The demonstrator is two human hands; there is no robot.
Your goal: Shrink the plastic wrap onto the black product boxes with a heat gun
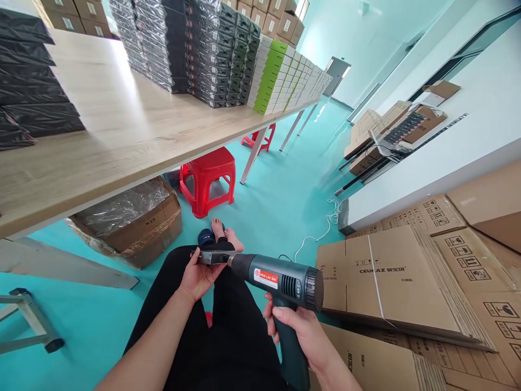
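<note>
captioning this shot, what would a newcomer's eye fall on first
Probably the dark green heat gun in the right hand, its nozzle up close to the small flat box in the left hand. Next, likely the nearer red stool beside the table, then the tall stacks of wrapped black boxes standing on that table.

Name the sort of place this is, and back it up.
Probably a packing room: film-wrapped black boxes stand stacked on a long table, flattened cartons lie bundled with a white strap, and the right hand grips what looks like a heat gun.
</note>
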